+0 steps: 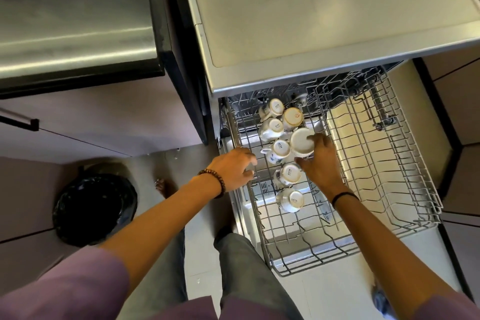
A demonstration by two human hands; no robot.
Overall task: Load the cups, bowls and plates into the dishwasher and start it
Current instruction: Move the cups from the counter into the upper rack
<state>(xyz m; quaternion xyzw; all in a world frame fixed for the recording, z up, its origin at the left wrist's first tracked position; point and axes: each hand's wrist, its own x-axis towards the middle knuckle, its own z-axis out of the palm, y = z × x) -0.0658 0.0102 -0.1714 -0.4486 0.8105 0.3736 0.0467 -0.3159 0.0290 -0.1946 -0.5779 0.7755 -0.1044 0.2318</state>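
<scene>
Rack stands pulled out from under the counter, whose front edge overhangs the rack's rear. In the head view I see cups set mouth-down in a line running front to back along the rack's left side; the right half is open wire. My right grip holds a white bowl, base up, just right of that line, near its middle. My left grip curls over the rack's left rail. A black-lined bin sits on the floor, well to the left.
</scene>
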